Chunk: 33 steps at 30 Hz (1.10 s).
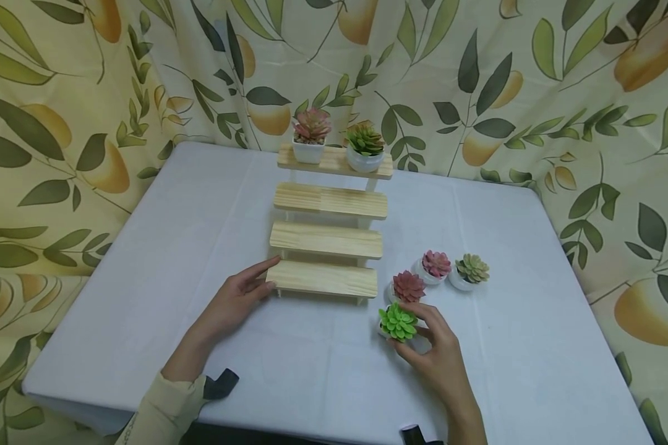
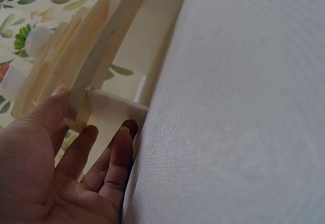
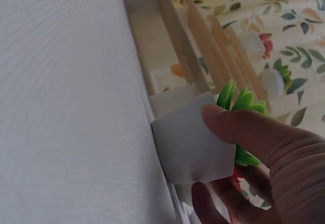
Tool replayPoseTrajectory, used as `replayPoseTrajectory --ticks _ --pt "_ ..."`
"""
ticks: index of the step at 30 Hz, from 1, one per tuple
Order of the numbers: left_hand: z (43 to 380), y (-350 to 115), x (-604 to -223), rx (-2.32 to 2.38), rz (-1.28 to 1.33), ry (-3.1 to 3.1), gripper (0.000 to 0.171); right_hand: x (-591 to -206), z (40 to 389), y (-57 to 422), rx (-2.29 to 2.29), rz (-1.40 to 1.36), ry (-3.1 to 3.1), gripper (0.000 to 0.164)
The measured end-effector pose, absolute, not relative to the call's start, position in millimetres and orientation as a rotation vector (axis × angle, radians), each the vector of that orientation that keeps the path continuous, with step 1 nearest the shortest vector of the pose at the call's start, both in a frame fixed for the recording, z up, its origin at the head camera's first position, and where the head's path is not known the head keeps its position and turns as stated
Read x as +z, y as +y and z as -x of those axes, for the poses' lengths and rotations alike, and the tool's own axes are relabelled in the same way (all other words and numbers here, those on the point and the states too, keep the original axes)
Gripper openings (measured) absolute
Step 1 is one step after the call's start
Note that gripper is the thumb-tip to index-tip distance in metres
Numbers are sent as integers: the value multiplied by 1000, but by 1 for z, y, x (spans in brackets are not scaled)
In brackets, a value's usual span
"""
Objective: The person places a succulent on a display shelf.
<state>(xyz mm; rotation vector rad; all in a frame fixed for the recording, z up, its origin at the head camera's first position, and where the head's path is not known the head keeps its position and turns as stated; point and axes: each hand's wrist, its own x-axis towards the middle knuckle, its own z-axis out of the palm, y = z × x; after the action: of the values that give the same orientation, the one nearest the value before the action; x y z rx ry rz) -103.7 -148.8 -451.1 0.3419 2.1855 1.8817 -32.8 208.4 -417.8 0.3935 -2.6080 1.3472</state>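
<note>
A tiered wooden stand (image 1: 323, 278) with several step-like boards rises toward the back of the table. My left hand (image 1: 239, 296) holds the left end of its lowest board; in the left wrist view the thumb and index finger (image 2: 84, 148) meet the board's end. My right hand (image 1: 434, 346) grips a bright green artificial succulent (image 1: 398, 322) in a white pot (image 3: 195, 142), thumb on one side and fingers on the other. The pot's base is at the tablecloth in the right wrist view. Right behind it stands a dark red succulent (image 1: 409, 287).
A pink succulent (image 1: 436, 264) and a pale green one (image 1: 472, 269) stand right of the stand. On the top board sit a reddish succulent (image 1: 312, 127) in a square pot and a green one (image 1: 365, 139) in a round pot. A patterned curtain (image 1: 479, 80) hangs behind the white-covered table (image 1: 534, 346).
</note>
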Motion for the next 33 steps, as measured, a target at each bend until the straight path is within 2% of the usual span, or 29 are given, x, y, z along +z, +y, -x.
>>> replayPoseTrajectory --ticks 33 --pt "105 -149 -452 1883 -327 2168 51 -425 34 209 1400 -356 -2682 69"
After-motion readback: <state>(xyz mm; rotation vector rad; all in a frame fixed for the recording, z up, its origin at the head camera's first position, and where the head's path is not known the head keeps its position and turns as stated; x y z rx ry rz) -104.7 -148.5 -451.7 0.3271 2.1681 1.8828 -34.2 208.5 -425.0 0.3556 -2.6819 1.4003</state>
